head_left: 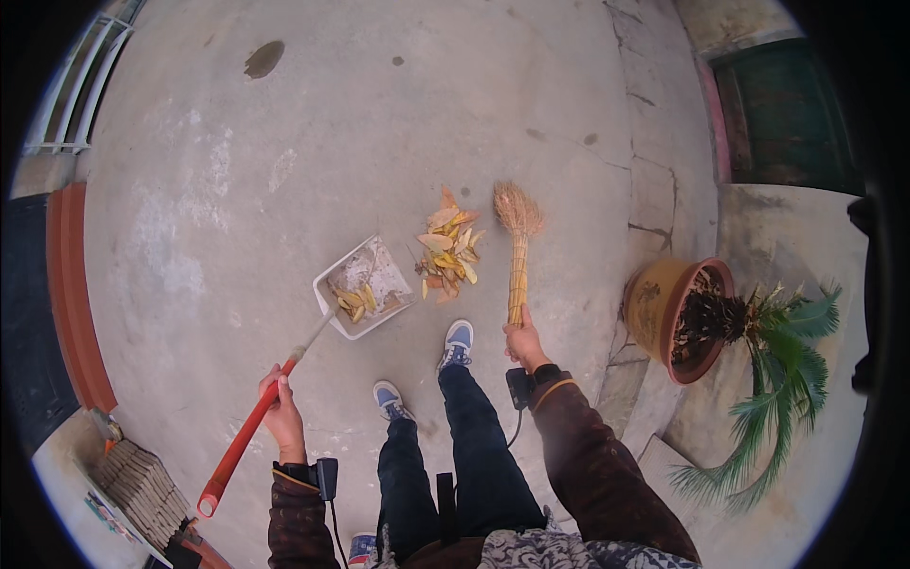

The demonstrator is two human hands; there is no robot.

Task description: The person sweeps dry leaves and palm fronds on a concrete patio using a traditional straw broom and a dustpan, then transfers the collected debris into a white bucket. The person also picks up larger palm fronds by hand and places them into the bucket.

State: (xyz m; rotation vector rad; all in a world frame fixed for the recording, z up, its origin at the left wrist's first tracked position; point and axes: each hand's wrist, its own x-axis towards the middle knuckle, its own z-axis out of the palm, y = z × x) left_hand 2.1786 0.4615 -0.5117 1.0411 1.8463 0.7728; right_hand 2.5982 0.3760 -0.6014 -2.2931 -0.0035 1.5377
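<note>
My left hand is closed around the red handle of a white dustpan. The pan lies on the concrete floor ahead of my feet, with a few yellow leaves and some dirt in it. In my right hand is a short straw broom, gripped at the end of its bound handle, bristles pointing away from me. Between pan and broom lies a pile of dry yellow and brown leaves. The broom's bristles are to the right of the pile, apart from it.
A potted cycad stands by the right wall, its fronds reaching toward me. Stacked grey cartons sit at the lower left, near a red-brown door frame. A dark green door is at the far right. My shoes are just behind the leaves.
</note>
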